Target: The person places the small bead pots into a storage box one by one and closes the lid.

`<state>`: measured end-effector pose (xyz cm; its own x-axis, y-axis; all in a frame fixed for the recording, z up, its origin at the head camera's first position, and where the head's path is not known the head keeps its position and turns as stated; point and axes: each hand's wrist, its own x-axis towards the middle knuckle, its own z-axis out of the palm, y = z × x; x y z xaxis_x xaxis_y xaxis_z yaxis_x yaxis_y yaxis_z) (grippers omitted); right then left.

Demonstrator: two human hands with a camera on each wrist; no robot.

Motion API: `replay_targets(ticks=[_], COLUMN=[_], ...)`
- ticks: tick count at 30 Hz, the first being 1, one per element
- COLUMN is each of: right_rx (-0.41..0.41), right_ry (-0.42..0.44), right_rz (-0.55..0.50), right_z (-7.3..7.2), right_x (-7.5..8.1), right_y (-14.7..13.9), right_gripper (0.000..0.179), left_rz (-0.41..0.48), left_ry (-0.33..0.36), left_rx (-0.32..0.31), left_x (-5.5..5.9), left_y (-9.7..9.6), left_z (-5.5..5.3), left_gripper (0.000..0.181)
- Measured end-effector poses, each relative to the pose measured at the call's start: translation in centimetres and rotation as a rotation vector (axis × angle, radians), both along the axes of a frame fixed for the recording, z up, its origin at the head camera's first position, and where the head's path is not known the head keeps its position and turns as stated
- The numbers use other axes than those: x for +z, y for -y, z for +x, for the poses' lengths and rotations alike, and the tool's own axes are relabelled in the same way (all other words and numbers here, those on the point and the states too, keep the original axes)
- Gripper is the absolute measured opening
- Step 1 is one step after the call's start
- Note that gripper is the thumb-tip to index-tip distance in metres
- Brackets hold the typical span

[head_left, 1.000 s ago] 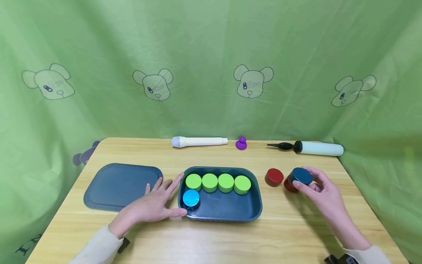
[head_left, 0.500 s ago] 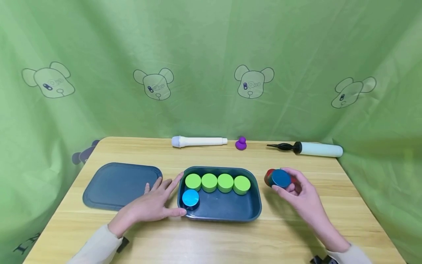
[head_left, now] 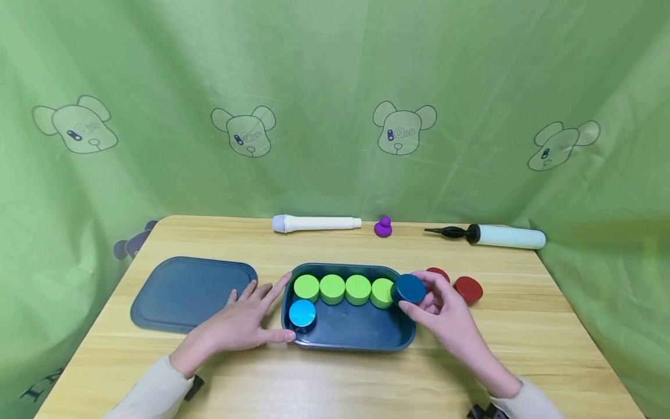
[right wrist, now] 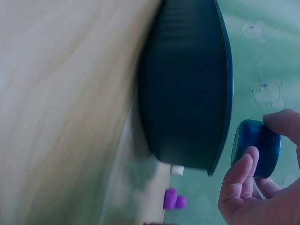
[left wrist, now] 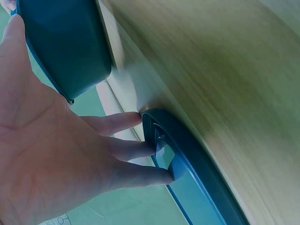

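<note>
My right hand (head_left: 445,308) pinches a dark blue round tin (head_left: 410,288) between thumb and fingers, over the right end of a dark blue rectangular box (head_left: 356,344). In the right wrist view the tin (right wrist: 258,146) sits past the box's rim. Several lime green round tins (head_left: 332,289) stand in a row along the box's back wall. A bright blue round tin (head_left: 302,315) stands at its front left. My left hand (head_left: 238,326) is spread, thumb and index finger at the box's left rim. Its other fingers reach the dark blue lid (left wrist: 187,159) in the left wrist view.
The flat lid (head_left: 188,297) lies on the table left of the box. Two red round tins (head_left: 468,290) stand right of it, one partly behind my right hand. Along the back lie a white microphone (head_left: 316,224), a purple knobbed piece (head_left: 383,227) and a hand pump (head_left: 487,235).
My right hand has carried the dark blue tin leftward, from above the red tins to over the box's right end. My left hand stays at the box's left side.
</note>
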<state>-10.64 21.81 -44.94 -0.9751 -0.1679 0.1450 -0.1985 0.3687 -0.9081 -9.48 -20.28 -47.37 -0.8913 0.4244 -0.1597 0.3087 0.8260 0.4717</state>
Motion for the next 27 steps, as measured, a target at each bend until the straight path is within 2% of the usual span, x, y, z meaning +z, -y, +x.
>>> replay_targets(ticks=[4, 14, 20, 27], right_rx=[0.038, 0.074, 0.098, 0.147], right_ry=[0.037, 0.097, 0.119, 0.11], right_rz=[-0.001, 0.105, 0.125, 0.214], right_z=[0.1, 0.5, 0.4, -0.1], right_x=[-0.1, 0.5, 0.1, -0.7], right_y=[1.3, 4.5, 6.3, 8.0], right_gripper=[0.054, 0.061, 0.065, 0.063], left_rz=[-0.017, -0.052, -0.053, -0.034], left_ry=[-0.021, -0.069, -0.096, -0.075], left_rx=[-0.001, -0.006, -0.004, 0.006], left_x=[0.1, 0.3, 0.3, 0.3], left_y=[-0.1, -0.2, -0.3, -0.3], left_z=[0.0, 0.2, 0.4, 0.4], left_gripper=[0.113, 0.113, 0.113, 0.112])
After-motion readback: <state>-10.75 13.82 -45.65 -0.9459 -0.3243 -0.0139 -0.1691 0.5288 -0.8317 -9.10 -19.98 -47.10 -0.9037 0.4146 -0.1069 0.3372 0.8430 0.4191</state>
